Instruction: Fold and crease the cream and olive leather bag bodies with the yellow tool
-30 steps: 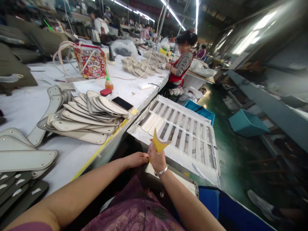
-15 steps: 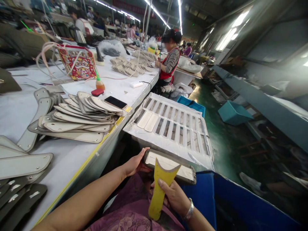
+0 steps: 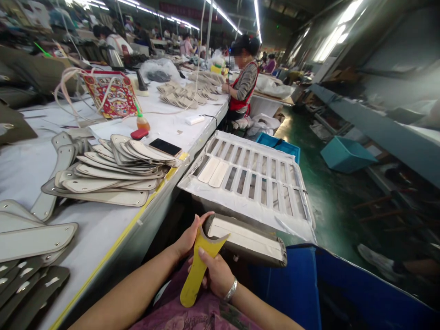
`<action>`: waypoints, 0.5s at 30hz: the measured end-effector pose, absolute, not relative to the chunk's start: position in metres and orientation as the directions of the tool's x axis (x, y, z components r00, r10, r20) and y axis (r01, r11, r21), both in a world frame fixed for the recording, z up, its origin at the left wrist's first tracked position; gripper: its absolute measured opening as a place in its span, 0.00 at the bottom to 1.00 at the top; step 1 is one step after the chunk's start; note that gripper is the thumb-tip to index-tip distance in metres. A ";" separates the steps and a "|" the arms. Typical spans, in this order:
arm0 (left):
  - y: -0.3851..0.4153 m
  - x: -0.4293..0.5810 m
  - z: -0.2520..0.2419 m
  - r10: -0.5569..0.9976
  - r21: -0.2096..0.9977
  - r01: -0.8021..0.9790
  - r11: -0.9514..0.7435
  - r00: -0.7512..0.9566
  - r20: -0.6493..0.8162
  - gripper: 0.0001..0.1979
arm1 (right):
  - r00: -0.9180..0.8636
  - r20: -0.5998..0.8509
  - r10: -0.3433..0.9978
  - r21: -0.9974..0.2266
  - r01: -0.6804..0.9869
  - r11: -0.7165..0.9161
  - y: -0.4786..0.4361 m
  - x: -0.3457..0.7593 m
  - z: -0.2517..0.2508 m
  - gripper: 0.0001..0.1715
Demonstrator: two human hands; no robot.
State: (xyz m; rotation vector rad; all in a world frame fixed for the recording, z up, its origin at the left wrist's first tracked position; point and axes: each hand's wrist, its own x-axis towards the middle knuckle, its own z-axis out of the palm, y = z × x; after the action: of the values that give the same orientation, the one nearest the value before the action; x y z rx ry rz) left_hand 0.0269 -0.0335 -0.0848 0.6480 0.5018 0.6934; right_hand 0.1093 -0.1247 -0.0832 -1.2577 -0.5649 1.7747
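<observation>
My left hand (image 3: pixel 191 236) grips the left end of a padded panel (image 3: pixel 247 240), which has a dark olive cover folded over its edge around a pale backing. Gathered pleats show at the panel's right end. My right hand (image 3: pixel 215 272) is closed around a flat yellow tool (image 3: pixel 199 268) with a curved, notched top edge. That notch sits in front of the panel's left end, close to my left fingers; whether it touches cannot be told. Some of my left fingers are hidden behind the tool and panel.
Beyond the panel lies a white slotted rack (image 3: pixel 252 183) with two pale strips (image 3: pixel 213 172) on it. To the left, a table holds stacked pale pieces (image 3: pixel 110 172), a phone (image 3: pixel 165 146) and a bottle (image 3: pixel 142 121). A blue bin (image 3: pixel 292 284) stands at lower right. A co-worker (image 3: pixel 244 78) works farther off.
My right hand has moved left with the yellow tool, from the panel's middle to its left end. More of the panel now shows, and my left hand still holds it.
</observation>
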 end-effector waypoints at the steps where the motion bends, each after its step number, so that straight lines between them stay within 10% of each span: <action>1: -0.034 0.029 -0.084 0.740 0.721 -0.404 0.563 0.635 -0.222 0.34 | -0.125 -0.522 0.844 -0.756 -0.389 -0.526 -0.124 0.109 -0.083 0.34; 15: -0.025 0.052 -0.068 0.808 0.858 -0.170 0.485 0.462 -0.365 0.27 | -0.202 -0.507 0.838 -0.730 -0.417 -0.542 -0.108 0.136 -0.081 0.26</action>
State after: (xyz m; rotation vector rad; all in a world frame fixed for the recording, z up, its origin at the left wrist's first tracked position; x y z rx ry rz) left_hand 0.0520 -0.0247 -0.0682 0.8544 0.8855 0.7009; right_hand 0.1363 -0.1085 -0.0810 -1.1749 -0.5616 1.8578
